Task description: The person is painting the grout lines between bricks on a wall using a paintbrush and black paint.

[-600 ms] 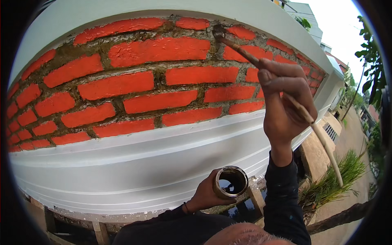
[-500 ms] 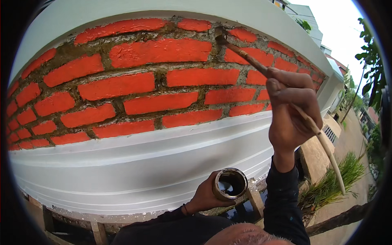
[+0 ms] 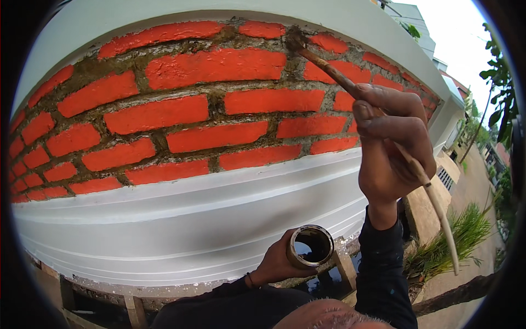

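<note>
In the head view, two bare hands are working before one brick panel point(image 3: 215, 67), whose red-painted bricks are sitting in grey-brown mortar. The right hand point(image 3: 393, 145) is pinching one long-handled paintbrush point(image 3: 330, 70) between thumb and fingers, and the handle's pale, bent tail is hanging out below the hand toward the lower right. The brush's dark bristles point(image 3: 296, 39) are spreading against the mortar near the panel's top edge, right of its middle, and two top-row bricks are flanking them: one brick point(image 3: 262, 29) on the left and one shorter-looking brick point(image 3: 330, 43) on the right. The left hand point(image 3: 274, 262) is curling around the side of one round can point(image 3: 296, 260), which is standing open toward the camera, with dark liquid showing inside. How firmly the fingers are pressing on the can, I cannot tell. The can is hanging well below the panel's bottom edge, by the lower edge of the white moulding point(image 3: 164, 214). One thin wristband point(image 3: 250, 279) is circling the left wrist. Beyond the right sleeve point(image 3: 383, 268), one grass clump point(image 3: 455, 241) is growing.
</note>
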Demonstrator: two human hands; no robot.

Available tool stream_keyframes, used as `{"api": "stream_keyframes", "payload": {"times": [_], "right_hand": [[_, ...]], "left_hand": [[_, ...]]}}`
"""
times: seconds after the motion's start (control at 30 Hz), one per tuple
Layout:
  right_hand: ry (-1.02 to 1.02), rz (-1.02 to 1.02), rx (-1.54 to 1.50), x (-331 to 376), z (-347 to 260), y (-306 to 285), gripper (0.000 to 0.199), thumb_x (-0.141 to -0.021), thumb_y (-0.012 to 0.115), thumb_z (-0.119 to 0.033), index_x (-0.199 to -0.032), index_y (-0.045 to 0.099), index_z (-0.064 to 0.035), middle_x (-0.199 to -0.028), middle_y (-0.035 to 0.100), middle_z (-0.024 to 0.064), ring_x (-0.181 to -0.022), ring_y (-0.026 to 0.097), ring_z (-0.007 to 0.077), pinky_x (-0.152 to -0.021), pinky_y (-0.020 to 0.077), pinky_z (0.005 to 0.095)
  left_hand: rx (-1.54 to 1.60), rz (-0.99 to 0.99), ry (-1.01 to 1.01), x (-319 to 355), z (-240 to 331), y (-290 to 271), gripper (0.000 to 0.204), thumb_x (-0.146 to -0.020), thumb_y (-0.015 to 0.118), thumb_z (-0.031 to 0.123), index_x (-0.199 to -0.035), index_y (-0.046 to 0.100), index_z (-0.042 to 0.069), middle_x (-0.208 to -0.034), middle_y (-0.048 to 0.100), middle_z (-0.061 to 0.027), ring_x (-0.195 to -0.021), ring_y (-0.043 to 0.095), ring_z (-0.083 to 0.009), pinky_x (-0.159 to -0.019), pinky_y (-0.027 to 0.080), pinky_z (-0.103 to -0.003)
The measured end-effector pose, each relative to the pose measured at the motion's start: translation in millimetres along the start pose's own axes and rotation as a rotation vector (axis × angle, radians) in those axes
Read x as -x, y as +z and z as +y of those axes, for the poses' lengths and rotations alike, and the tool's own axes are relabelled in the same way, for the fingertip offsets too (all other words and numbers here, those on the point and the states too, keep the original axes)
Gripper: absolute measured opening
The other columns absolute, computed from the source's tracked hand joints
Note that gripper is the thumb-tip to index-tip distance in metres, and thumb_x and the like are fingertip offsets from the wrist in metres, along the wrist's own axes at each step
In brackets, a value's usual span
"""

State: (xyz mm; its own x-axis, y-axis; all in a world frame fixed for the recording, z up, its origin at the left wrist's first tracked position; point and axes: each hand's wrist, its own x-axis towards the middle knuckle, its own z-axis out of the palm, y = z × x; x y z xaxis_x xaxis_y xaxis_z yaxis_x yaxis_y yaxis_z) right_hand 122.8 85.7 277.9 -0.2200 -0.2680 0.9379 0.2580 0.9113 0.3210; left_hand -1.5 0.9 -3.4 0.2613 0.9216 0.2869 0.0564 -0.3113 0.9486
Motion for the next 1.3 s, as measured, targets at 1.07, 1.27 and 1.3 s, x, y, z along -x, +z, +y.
{"api": "stream_keyframes", "payload": {"times": [1.07, 1.27, 1.3], "right_hand": [[0.044, -0.079, -0.054, -11, -10, 9, 0.018, -0.090, 0.074, 0.013, -0.088, 0.064, -0.0020, -0.104, 0.074, 0.0211, -0.102, 0.075, 0.0287, -0.091, 0.0625, 0.0404], [0.067, 0.007, -0.052, -11, -17, 11, 0.017, -0.092, 0.074, 0.012, -0.090, 0.063, -0.0016, -0.104, 0.075, 0.0210, -0.099, 0.075, 0.0253, -0.087, 0.0630, 0.0359], [0.095, -0.007, -0.088, -12, -20, 14, 0.017, -0.092, 0.074, 0.011, -0.090, 0.063, -0.0015, -0.104, 0.075, 0.0212, -0.099, 0.075, 0.0244, -0.087, 0.0631, 0.0354]], "left_hand": [[0.010, -0.018, -0.048, 3, -1, -7, 0.106, -0.065, 0.101, 0.044, -0.149, 0.047, 0.008, -0.137, 0.067, -0.0145, -0.126, 0.066, -0.0294, -0.108, 0.052, -0.041], [-0.005, -0.010, -0.053, 4, 2, -7, 0.105, -0.065, 0.101, 0.044, -0.148, 0.048, 0.008, -0.137, 0.067, -0.0144, -0.127, 0.066, -0.0296, -0.107, 0.052, -0.041], [-0.004, -0.011, -0.053, 4, 0, -7, 0.105, -0.065, 0.101, 0.044, -0.148, 0.048, 0.008, -0.137, 0.067, -0.0144, -0.127, 0.066, -0.0296, -0.107, 0.052, -0.041]]}}
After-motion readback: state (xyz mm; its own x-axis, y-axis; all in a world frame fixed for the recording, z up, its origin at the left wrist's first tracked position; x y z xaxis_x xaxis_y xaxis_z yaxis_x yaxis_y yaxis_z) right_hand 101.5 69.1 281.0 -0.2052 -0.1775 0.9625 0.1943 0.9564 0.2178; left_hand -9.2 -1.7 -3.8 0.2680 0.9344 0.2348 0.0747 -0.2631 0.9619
